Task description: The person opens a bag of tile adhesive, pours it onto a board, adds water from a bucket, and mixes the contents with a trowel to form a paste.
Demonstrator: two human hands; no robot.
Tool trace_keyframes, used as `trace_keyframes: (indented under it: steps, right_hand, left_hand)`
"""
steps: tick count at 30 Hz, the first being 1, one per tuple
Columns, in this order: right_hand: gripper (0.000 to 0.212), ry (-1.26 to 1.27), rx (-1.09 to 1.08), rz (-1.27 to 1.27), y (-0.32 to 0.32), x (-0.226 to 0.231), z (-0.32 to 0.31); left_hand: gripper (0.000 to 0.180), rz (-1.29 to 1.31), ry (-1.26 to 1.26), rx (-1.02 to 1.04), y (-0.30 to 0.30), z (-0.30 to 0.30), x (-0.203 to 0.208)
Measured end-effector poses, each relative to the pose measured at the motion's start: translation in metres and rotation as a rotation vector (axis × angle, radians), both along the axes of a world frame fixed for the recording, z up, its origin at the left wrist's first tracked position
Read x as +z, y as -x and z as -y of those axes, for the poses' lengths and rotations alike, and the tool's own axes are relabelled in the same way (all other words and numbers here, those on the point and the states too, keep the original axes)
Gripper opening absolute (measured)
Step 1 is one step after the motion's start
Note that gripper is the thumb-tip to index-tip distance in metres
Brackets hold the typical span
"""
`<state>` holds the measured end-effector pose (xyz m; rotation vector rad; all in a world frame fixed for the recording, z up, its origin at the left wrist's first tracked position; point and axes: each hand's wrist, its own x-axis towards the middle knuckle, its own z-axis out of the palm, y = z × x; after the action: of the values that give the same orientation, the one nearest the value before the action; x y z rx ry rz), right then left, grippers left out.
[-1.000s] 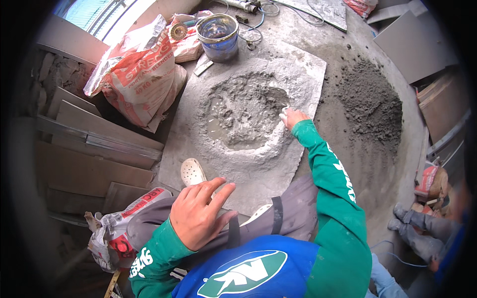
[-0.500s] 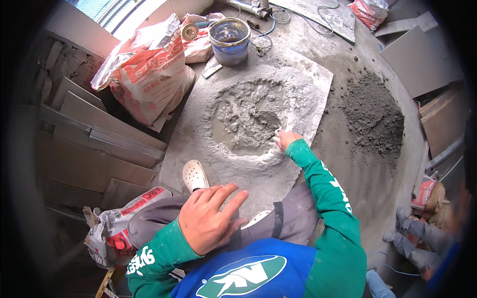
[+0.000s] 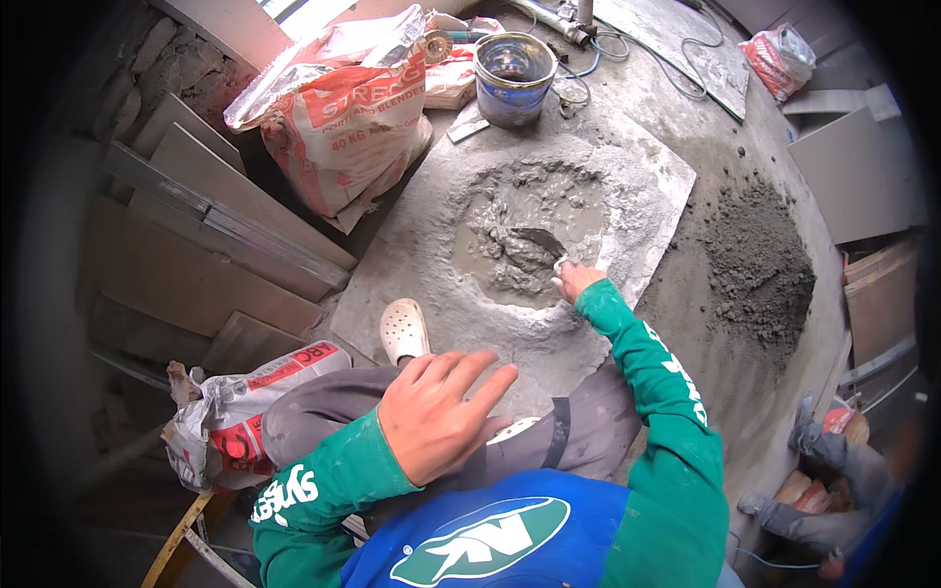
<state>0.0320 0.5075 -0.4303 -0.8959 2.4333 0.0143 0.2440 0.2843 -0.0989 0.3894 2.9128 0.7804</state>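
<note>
Wet grey cement mix (image 3: 498, 220) lies in a hollow ringed by dry powder on a flat board (image 3: 647, 162). Gripped in my right hand (image 3: 580, 279), at the near right rim of the hollow, is a trowel (image 3: 541, 239). Its cement-coated blade is partly sunk in the mix, and my fingers hide much of the handle. My left hand (image 3: 443, 412) hovers above my lap with fingers spread and nothing in it.
Behind the board stand a blue bucket (image 3: 515, 98) and a large cement bag (image 3: 338, 127). A dark sand heap (image 3: 760, 265) lies to the right. Panels (image 3: 211, 245) lean at left above another bag (image 3: 260, 402). Another person's legs (image 3: 833, 480) show at lower right.
My view has shifted, so the scene sits further right. The trowel has moved through the mix, and its blade shows more clearly now. My left hand stays raised and spread.
</note>
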Motion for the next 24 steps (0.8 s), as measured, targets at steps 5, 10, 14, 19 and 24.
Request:
trace_keyframes:
  steps: [5, 10, 14, 19, 24]
  right_hand:
    - [0.048, 0.206, -0.368, 0.246, -0.026, 0.017, 0.051]
    - [0.050, 0.020, -0.332, 0.232, 0.010, -0.017, 0.081]
    - [0.047, 0.016, -0.381, 0.120, 0.019, 0.000, 0.051]
    - [0.040, -0.013, -0.246, 0.070, -0.056, 0.040, -0.018]
    - [0.035, 0.042, 0.047, 0.034, -0.074, 0.001, -0.014]
  left_hand:
    - [0.056, -0.013, -0.042, -0.050, 0.006, -0.009, 0.001]
    - [0.057, -0.021, -0.013, -0.055, 0.009, -0.016, -0.003]
    - [0.056, 0.021, 0.041, -0.023, 0.002, -0.013, -0.010]
    - [0.056, 0.027, 0.005, -0.029, -0.006, -0.010, -0.011]
    - [0.055, 0.011, -0.046, -0.083, -0.002, -0.020, -0.008]
